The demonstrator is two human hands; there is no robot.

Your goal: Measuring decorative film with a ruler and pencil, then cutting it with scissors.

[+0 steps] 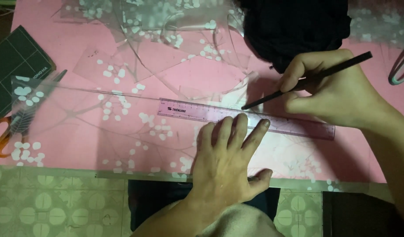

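Note:
My left hand lies flat with its fingers spread, pressing down a clear pink ruler that lies across a transparent sheet printed with white blossoms. A thin black pencil is gripped in my right hand, its tip touching the sheet right at the ruler's far edge, near the ruler's middle. Sheet and ruler rest on a pink board.
Cut scraps of the same clear blossom film are piled at the back. A dark green cutting mat and orange-handled scissors sit at the left. A black cloth bundle lies behind my right hand. Patterned green floor tiles show in front.

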